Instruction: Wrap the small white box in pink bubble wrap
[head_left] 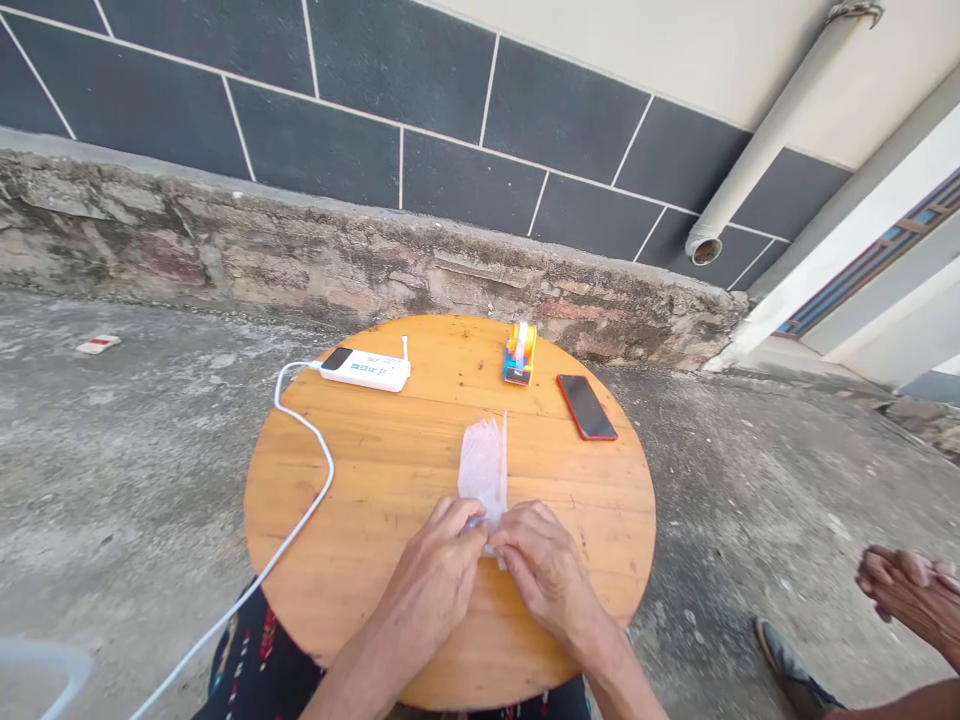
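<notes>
A thin, whitish-pink translucent sheet (482, 462), like a plastic bag or soft tissue, lies lengthwise on the round wooden table (360, 480). Its near end is bunched between my two hands. My left hand (442, 560) pinches that end from the left, fingers closed. From the right, my right hand (540, 565) pinches it too, thumb and fingers together. The fingertips nearly meet and partly hide the gathered part. A small bluish bit shows by my left fingers; I cannot make out what it is.
A white device (367, 369) with a white cable (326, 450) is at the table's back left. A tape dispenser (519, 355) stands at the back, and a red-edged phone (586, 407) lies right. Another person's hands (911, 590) and shoe (791, 660) appear at lower right.
</notes>
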